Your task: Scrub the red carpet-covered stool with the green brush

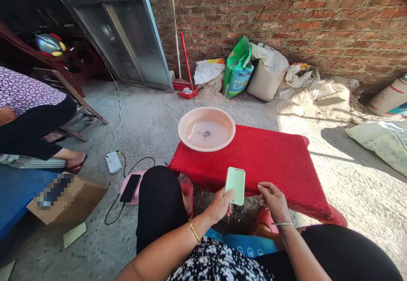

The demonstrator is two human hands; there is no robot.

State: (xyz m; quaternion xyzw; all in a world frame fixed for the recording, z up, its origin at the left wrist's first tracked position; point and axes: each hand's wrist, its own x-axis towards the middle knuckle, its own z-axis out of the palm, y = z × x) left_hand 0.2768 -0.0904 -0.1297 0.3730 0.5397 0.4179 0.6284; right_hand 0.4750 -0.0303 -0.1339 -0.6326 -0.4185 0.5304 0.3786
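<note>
My left hand (218, 204) grips a pale green flat rectangular piece (234, 184) with rounded corners and small dark marks at its ends; its exact kind does not show. The piece is tilted up above the near edge of a low bench covered in red cloth (270, 154). To its right, my right hand (274, 199) has thumb and fingertips pinched together close to the bench edge. Anything between those fingertips is too small to make out. A pale pink basin (206, 145) rests on the left end of the bench, with small dark bits at its bottom.
Left of my knee, a phone (130, 188) with a cable lies on a pink stool (139, 197). A power strip (113, 162) and a cardboard box (76, 198) are nearby. A seated person (28, 103) is at left. Sacks (269, 75) line the brick wall.
</note>
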